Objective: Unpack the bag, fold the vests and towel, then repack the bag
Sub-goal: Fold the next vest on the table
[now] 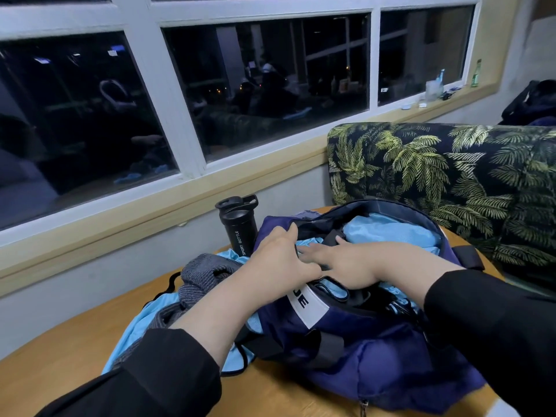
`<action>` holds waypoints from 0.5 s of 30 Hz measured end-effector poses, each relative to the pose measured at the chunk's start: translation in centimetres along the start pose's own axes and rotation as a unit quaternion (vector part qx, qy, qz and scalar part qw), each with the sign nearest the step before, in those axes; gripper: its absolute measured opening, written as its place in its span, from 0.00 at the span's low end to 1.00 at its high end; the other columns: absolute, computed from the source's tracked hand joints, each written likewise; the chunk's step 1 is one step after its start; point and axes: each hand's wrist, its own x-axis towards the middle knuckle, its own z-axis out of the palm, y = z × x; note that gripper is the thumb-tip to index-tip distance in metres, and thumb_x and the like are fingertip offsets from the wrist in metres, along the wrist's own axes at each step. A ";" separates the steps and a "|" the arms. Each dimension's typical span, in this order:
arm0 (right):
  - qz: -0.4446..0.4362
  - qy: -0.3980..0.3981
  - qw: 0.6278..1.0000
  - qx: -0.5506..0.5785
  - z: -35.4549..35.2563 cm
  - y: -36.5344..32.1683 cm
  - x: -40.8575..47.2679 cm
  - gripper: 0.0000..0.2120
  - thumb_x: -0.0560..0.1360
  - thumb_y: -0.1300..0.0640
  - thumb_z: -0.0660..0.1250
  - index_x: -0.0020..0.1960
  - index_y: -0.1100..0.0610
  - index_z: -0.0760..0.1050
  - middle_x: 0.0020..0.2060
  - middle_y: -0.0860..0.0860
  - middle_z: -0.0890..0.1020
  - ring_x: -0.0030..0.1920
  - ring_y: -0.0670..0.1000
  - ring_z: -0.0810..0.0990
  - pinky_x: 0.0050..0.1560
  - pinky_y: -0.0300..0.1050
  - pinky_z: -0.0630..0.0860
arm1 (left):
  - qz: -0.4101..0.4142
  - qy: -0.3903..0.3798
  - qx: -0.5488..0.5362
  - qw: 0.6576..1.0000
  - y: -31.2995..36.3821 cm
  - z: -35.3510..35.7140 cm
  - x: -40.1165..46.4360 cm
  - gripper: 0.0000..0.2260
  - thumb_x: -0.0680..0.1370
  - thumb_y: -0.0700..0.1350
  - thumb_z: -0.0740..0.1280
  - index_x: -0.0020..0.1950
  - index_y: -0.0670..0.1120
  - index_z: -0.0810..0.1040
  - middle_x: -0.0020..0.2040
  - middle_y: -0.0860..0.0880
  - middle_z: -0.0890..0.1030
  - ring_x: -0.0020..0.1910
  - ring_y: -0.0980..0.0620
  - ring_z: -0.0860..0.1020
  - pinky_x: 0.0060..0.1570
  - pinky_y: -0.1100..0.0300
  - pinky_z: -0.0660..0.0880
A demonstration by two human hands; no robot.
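A navy bag (pixel 370 341) is seen lying open on the wooden worktop (pixel 60 356), its mouth turned up and away from the viewer, with a white label strip across the near rim. Light blue cloth (pixel 388 230) is packed inside it at the far side, and more of the same blue shows under both wrists.

The left hand (pixel 279 263) is laid on the left edge of the opening — its fingers are curled over the navy rim and grip it. The right hand (pixel 349 263) is stretched flat across the opening, fingers straight and pointing left, pressed onto the contents; nothing is held in it. The two hands touch at the middle of the bag. Black sleeves are worn on both arms.

To the left of the bag, a grey knitted towel (pixel 204 275) is heaped on a light blue vest (pixel 141 326) with black trim, partly covered by the left forearm. A black sport bottle (pixel 239 227) is stood upright just beyond the bag's left end, near the wall.

Behind the worktop, a dark window (pixel 264 85) is set in white frames, and a palm-print sofa (pixel 451 182) is seen at the far right.
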 end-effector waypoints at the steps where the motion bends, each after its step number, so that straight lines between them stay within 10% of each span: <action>1: -0.003 0.002 1.000 -0.002 0.0 0.2 -0.2 0.28 0.86 0.50 0.53 0.83 0.44 0.47 0.82 0.43 0.45 0.82 0.46 0.44 0.79 0.61 0.36 | 0.008 -0.006 0.005 1.000 -0.1 0.1 0.0 0.37 0.73 0.56 0.73 0.76 0.43 0.63 0.56 0.49 0.68 0.63 0.46 0.70 0.57 0.58 0.70; 8: 0.003 -0.001 0.998 -0.061 -0.1 -0.9 0.3 0.30 0.79 0.42 0.62 0.79 0.44 0.60 0.82 0.43 0.51 0.81 0.46 0.50 0.79 0.66 0.39 | 0.033 -0.072 0.094 0.992 -0.2 0.8 -0.4 0.59 0.66 0.67 0.76 0.83 0.46 0.45 0.70 0.49 0.64 0.73 0.49 0.62 0.72 0.47 0.64; 11: 0.003 0.026 1.000 0.005 -1.1 -1.0 -0.5 0.25 0.78 0.47 0.64 0.75 0.48 0.69 0.74 0.50 0.72 0.73 0.52 0.69 0.76 0.57 0.59 | 0.026 -0.055 0.066 0.996 -0.6 1.2 -0.6 0.60 0.64 0.76 0.69 0.84 0.48 0.44 0.72 0.50 0.63 0.75 0.48 0.60 0.74 0.46 0.62; 15: 0.059 0.327 0.937 0.112 -3.7 -0.5 -2.3 0.11 0.79 0.52 0.63 0.51 0.54 0.84 0.43 0.52 0.86 0.45 0.55 0.82 0.51 0.50 0.78 | 0.033 0.026 -0.114 0.993 -1.5 1.8 -1.2 0.39 0.77 0.72 0.55 0.83 0.53 0.55 0.72 0.53 0.67 0.77 0.53 0.62 0.77 0.53 0.56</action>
